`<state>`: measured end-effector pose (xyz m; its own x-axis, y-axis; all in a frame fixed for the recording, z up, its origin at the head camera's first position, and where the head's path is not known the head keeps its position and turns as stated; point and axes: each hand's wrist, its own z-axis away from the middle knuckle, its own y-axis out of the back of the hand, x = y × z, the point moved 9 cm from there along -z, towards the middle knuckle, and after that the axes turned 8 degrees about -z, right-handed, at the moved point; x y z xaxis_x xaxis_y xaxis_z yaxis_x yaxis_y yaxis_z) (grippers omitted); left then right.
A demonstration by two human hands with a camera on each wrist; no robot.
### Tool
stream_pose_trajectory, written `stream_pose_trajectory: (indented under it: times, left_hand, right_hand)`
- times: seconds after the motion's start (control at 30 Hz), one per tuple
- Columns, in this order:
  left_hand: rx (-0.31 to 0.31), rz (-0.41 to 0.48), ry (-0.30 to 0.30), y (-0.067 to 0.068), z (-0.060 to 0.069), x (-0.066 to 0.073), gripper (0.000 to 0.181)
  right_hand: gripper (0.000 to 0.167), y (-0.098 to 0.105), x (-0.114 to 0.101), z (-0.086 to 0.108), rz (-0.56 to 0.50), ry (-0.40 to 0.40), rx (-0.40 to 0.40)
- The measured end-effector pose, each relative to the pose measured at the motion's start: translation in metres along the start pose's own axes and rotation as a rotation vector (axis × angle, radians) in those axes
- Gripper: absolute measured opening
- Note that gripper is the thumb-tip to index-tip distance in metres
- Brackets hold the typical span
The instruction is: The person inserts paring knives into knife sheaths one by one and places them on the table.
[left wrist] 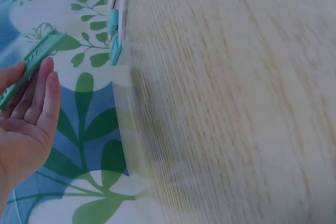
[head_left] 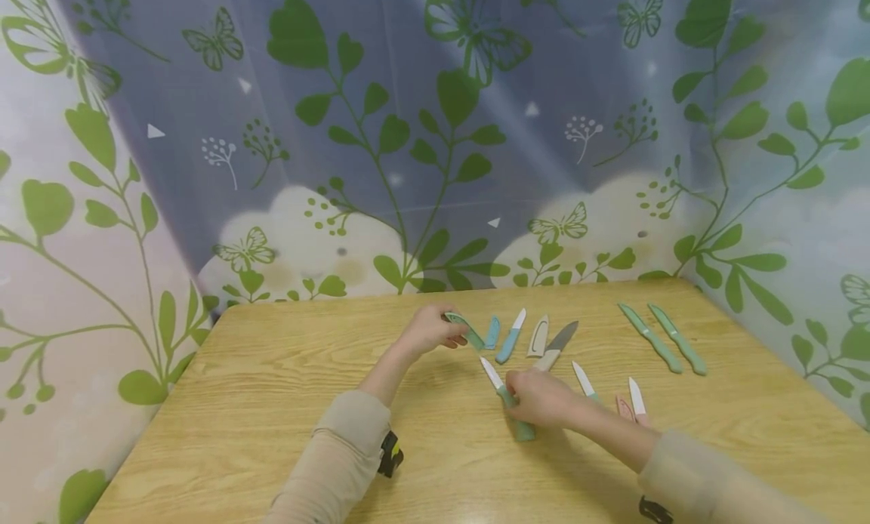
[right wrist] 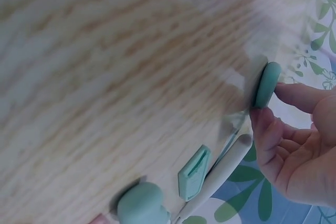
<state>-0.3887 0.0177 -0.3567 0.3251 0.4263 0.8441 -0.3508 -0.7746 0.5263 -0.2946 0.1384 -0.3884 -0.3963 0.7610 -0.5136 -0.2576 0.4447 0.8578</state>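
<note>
Arms (head_left: 333,456) outstretched, fingers (left wrist: 51,95) pinching sheath (left wrist: 35,60), knife (head_left: 503,393)

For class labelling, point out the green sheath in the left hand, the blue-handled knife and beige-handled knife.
Green sheath (head_left: 470,332): head view, its middle.
Blue-handled knife (head_left: 507,347): head view, its handle.
Beige-handled knife (head_left: 563,335): head view, its blade.

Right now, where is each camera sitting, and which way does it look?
Head: on the head, facing forward and down at the table; left hand, right hand and both sleeves show.
Left wrist: on that wrist, facing the green sheath being held; only the left hand shows.
Right wrist: on that wrist, facing a green knife handle being pinched; only the right hand shows.
Head and left wrist views share the green sheath.
</note>
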Motion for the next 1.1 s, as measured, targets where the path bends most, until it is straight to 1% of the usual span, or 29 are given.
stream_pose_trajectory:
  times: [0.1, 0.2, 0.27, 0.37, 0.43, 0.57, 0.67, 0.77, 0.83, 0.9, 1.0, 1.1]
  left_hand:
    - [0.031, 0.031, 0.029, 0.003, 0.0, -0.004, 0.015]
    - [0.074, 0.039, 0.054, 0.008, 0.001, -0.007, 0.015]
    - [0.095, 0.046, 0.068, 0.011, 0.001, -0.009, 0.014]
    - [0.107, 0.063, 0.065, 0.014, 0.002, -0.009, 0.013]
    - [0.115, 0.092, 0.062, 0.016, 0.003, -0.009, 0.013]
    - [0.143, 0.162, 0.073, 0.021, 0.004, -0.011, 0.013]
    - [0.167, 0.171, 0.082, 0.027, 0.006, -0.014, 0.012]
    - [0.21, 0.212, 0.086, 0.034, 0.007, -0.018, 0.012]
    - [0.244, 0.276, 0.091, 0.039, 0.007, -0.021, 0.013]
    - [0.265, 0.348, 0.097, 0.042, 0.006, -0.023, 0.015]
    - [0.261, 0.414, 0.115, 0.043, 0.006, -0.024, 0.015]
    - [0.233, 0.442, 0.126, 0.041, 0.006, -0.026, 0.015]
  right_hand:
    - [0.015, -0.001, 0.0, 0.0, -0.002, 0.005, -0.004]
    - [0.019, -0.002, 0.0, 0.001, -0.01, 0.012, -0.012]
    - [0.019, -0.003, 0.001, 0.001, -0.009, 0.002, -0.018]
    - [0.014, -0.004, 0.001, 0.002, 0.01, -0.017, -0.034]
    - [0.01, -0.005, 0.002, 0.002, 0.026, -0.032, -0.045]
    - [0.012, -0.007, 0.002, 0.002, 0.006, -0.039, -0.071]
    - [0.011, -0.005, 0.001, 0.002, -0.092, -0.011, -0.087]
    - [0.009, 0.004, 0.0, -0.001, -0.231, 0.025, -0.074]
    - [0.012, 0.011, 0.0, -0.003, -0.329, 0.038, -0.058]
    - [0.015, 0.017, 0.0, -0.004, -0.409, 0.03, -0.046]
    - [0.019, 0.024, 0.0, -0.004, -0.491, 0.012, -0.038]
    - [0.016, 0.027, -0.001, -0.004, -0.528, 0.004, -0.036]
